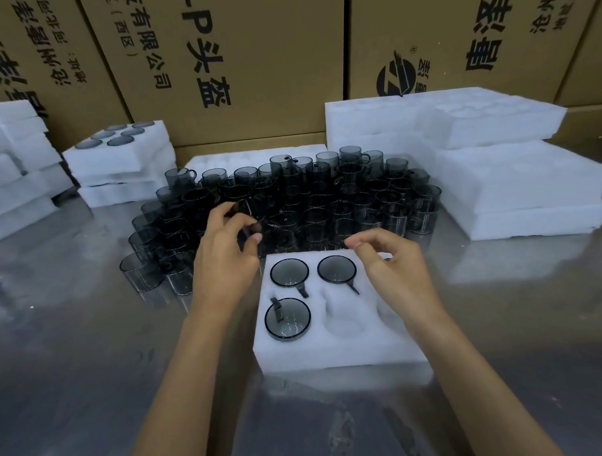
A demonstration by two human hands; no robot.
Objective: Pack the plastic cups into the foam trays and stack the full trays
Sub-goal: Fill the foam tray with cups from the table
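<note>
Three cups [289, 274] sit in the near-edge tray [334, 351], three pockets empty; left hand [225, 254] pinches a cup [244, 212] from the mid-desk pile [292, 204]; right hand [393, 262] hovers loosely curled, holding nothing; full trays [119, 155] stacked far-left.

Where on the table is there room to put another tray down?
Bare steel table lies left of the foam tray and in front of it, between the arms. It is crowded behind, where the loose cups stand packed together.
</note>
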